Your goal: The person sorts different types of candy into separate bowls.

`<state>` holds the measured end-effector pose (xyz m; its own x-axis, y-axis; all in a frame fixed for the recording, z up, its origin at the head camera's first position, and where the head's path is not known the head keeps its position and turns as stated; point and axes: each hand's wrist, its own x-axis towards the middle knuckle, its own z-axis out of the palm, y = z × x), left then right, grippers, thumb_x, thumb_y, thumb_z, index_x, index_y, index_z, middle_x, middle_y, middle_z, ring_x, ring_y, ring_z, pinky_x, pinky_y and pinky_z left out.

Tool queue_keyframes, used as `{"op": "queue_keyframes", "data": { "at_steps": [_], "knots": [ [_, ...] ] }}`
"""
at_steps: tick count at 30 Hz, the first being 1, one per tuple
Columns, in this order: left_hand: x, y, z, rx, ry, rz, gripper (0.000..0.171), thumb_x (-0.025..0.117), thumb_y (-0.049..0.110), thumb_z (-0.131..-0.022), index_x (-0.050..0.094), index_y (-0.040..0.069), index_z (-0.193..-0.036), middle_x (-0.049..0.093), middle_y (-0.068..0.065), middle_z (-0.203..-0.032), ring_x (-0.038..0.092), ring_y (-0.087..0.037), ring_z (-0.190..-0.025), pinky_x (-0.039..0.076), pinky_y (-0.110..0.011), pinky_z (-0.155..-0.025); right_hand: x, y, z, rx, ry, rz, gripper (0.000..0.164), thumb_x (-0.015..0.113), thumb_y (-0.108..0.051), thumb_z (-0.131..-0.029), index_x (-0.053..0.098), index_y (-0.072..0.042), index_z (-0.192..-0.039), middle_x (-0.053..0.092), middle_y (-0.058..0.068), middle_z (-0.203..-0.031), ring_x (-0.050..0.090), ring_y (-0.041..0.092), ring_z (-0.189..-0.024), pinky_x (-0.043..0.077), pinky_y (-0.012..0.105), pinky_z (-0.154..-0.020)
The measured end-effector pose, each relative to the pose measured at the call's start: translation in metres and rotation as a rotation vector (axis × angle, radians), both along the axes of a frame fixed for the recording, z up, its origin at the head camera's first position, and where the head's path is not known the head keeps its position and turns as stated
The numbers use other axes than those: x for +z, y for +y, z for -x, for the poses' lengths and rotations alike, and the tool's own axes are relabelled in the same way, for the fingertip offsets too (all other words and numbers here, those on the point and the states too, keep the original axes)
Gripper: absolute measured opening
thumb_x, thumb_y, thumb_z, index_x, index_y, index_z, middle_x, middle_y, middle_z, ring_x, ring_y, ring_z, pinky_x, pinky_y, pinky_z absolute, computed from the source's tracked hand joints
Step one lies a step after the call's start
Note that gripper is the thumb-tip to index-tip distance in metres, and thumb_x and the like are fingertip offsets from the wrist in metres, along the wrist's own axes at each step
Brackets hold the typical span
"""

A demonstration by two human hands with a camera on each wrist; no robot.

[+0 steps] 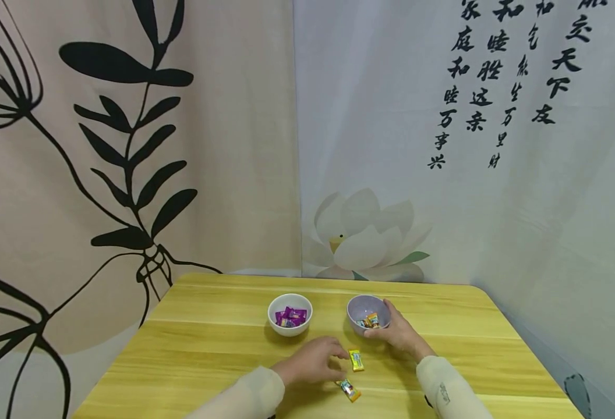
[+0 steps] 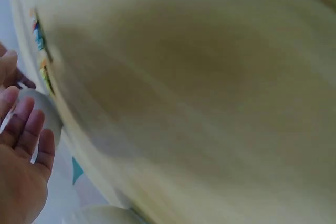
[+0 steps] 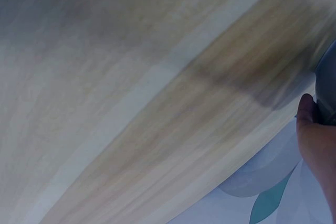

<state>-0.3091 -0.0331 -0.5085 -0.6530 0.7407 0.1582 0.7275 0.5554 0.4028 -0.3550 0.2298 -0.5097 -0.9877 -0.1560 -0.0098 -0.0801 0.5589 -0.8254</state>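
Note:
My right hand (image 1: 403, 334) grips the right side of a light purple bowl (image 1: 357, 307), thumb at the near side and fingers at the far rim. Inside it lie several small wrapped candies (image 1: 373, 319). The right wrist view catches that hand (image 3: 318, 148) against the bowl's outer wall (image 3: 327, 85). Over the table, left of two loose candies, hovers my left hand (image 1: 315, 359), its fingers loosely bent and apart. A yellow candy (image 1: 357, 360) lies just beyond its fingertips; an orange-and-blue candy (image 1: 349, 391) lies nearer me, partly under the hand. Those relaxed fingers (image 2: 32, 127) appear in the left wrist view.
A white bowl (image 1: 288, 333) holding several purple-wrapped candies (image 1: 290, 317) stands left of the purple one. Both bowls are toward the back of the wooden table (image 1: 208, 326). Printed curtains (image 1: 244, 145) hang right behind the table's far edge.

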Motion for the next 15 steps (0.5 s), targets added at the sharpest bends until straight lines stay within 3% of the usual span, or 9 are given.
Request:
{"op": "queue_keyframes", "data": {
  "at_steps": [6, 15],
  "knots": [
    [-0.007, -0.004, -0.005, -0.048, 0.065, 0.048, 0.042, 0.082, 0.036, -0.081, 0.072, 0.016, -0.117, 0.063, 0.01, -0.11, 0.056, -0.003, -0.102, 0.046, -0.021, -0.093, -0.001, 0.001, 0.001, -0.007, -0.004, -0.002, 0.119, 0.086, -0.038, -0.076, 0.008, 0.003, -0.156, 0.022, 0.032, -0.156, 0.023, 0.05, -0.142, 0.022, 0.064, -0.112],
    [-0.019, 0.001, 0.0, -0.141, 0.13, 0.094, 0.045, 0.083, 0.036, -0.079, 0.071, 0.017, -0.118, 0.063, 0.011, -0.109, 0.054, 0.0, -0.1, 0.043, -0.015, -0.09, -0.005, 0.003, 0.003, -0.004, -0.002, -0.008, 0.12, 0.085, -0.041, -0.076, 0.008, 0.003, -0.156, 0.021, 0.032, -0.156, 0.023, 0.049, -0.142, 0.021, 0.064, -0.112]
  ]
}}
